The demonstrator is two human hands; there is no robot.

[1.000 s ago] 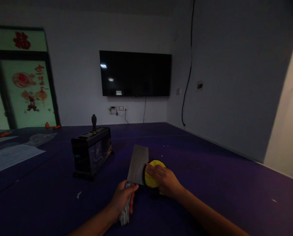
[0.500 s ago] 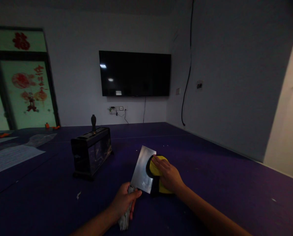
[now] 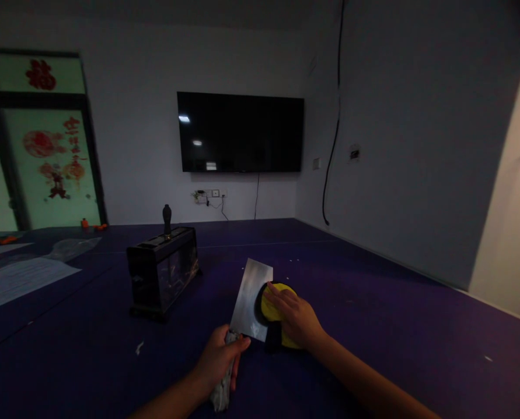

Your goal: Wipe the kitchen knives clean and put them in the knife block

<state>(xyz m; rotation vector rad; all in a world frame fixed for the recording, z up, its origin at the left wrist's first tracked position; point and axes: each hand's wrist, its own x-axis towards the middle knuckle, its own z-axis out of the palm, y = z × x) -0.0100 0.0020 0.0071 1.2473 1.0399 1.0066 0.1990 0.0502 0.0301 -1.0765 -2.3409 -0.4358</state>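
Note:
My left hand (image 3: 218, 358) is closed round the pale wrapped handle of a cleaver (image 3: 251, 297). Its broad steel blade points away from me and tilts up to the right, low over the purple table (image 3: 373, 308). My right hand (image 3: 297, 317) presses a round yellow pad with a black rim (image 3: 271, 311) against the blade's right face, fingers bent over the pad. Part of the pad is hidden under that hand.
A black knife block (image 3: 161, 270) with one dark handle sticking up stands to the left of the cleaver. Sheets of paper and plastic (image 3: 24, 270) lie at the far left. A dark television (image 3: 240, 132) hangs on the back wall. Small white crumbs dot the table.
The blade has turned from nearly flat and dull to tilted and shiny. My right hand with the yellow pad slid forward along the blade, then back a little.

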